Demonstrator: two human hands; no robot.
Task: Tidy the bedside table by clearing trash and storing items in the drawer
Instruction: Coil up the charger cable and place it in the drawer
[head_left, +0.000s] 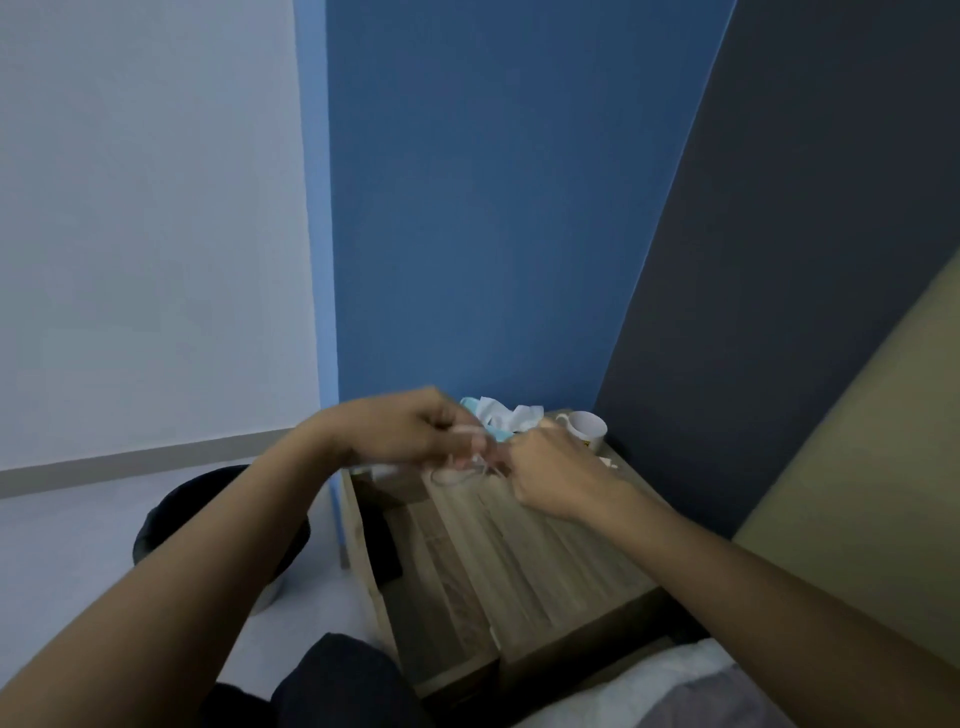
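Two bare forearms from lower left and lower right of the frame, left hand (410, 431), right hand (550, 470), dark trousers (337, 680) at bottom centre

The surface (545, 551) fills a corner, with walls behind it and to its right. A mug (589, 427) stands at its back right corner. Just left of the mug, against the back wall, lies a heap of crumpled paper (506, 414). In front of that heap, above the surface, the left hand (410, 434) and right hand (550, 475) meet, a thin cord (470, 470) strung between them. On the surface's left side, what seems to be an open drawer (387, 540) juts out, though blur makes this uncertain. A bin (179, 512) sits on the floor further left. A bed (654, 686) lies nearest, at the right.
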